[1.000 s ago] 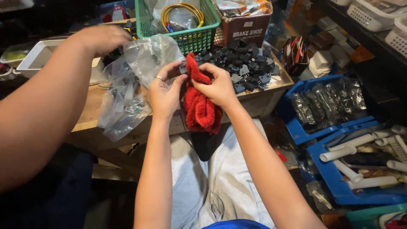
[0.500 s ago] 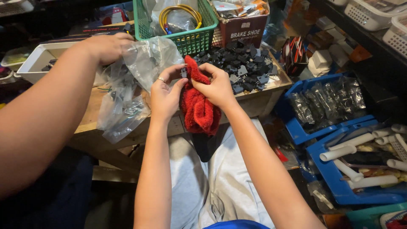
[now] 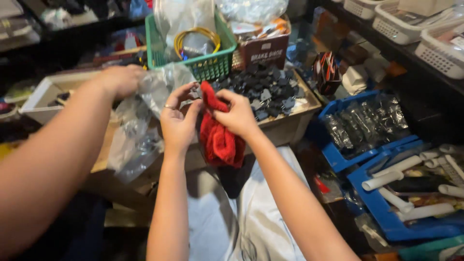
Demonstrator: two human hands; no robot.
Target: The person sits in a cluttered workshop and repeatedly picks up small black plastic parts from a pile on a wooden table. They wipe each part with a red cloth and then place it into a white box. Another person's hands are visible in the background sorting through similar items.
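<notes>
My right hand [image 3: 238, 115] grips a red cloth [image 3: 218, 137] that hangs down over the front edge of the wooden table [image 3: 102, 155]. My left hand [image 3: 178, 121], with a ring on one finger, pinches a small dark part at the cloth's top, right beside the right hand. Behind both hands lies a pile of small black parts [image 3: 268, 90]. Another person's arm reaches in from the left, and that person's hand [image 3: 118, 79] rests on clear plastic bags [image 3: 137, 128].
A green basket [image 3: 203, 65] with yellow cable and a brown box [image 3: 263, 48] stand at the back. A white tray [image 3: 41, 96] sits at left. Blue trays [image 3: 382, 203] with bagged parts and white tubes lie on the right; white baskets [image 3: 411, 21] line a shelf.
The view has shifted down and to the left and is blurred. My hands still work the cloth together. The other person's hand stays on the plastic bags.
</notes>
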